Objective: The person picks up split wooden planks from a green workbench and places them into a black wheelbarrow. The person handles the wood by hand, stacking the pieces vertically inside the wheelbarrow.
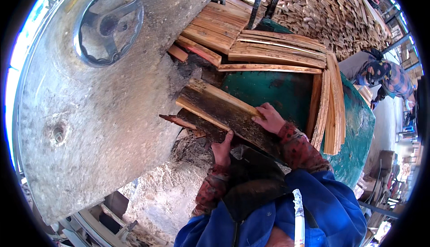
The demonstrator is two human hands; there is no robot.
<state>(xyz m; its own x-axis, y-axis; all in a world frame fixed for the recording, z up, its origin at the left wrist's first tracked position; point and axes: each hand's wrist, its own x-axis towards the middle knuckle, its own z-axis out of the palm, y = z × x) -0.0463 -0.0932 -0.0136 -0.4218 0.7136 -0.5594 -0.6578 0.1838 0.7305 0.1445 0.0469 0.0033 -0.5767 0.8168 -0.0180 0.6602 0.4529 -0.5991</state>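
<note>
My right hand (270, 118) is closed on the near end of a pale wooden strip (228, 97), fingers over its top edge. My left hand (222, 148) has its thumb against the end of a second narrow strip (204, 112), lying closer to me. Its other fingers are mostly hidden underneath. Between the strips runs a dark surface (224, 112) strewn with sawdust; I cannot tell whether it belongs to a board or the machine. Both strips point away toward the machine housing (112, 126). A splintered reddish offcut (179, 121) lies beside the left strip.
A metal handwheel (107, 25) sits on the dusty housing. Cut slats (277, 52) line the far edge of a green metal table (268, 88); more slats (331, 108) stand at its right. Behind rises a large woodpile (327, 14). Another person (385, 74) bends at the right.
</note>
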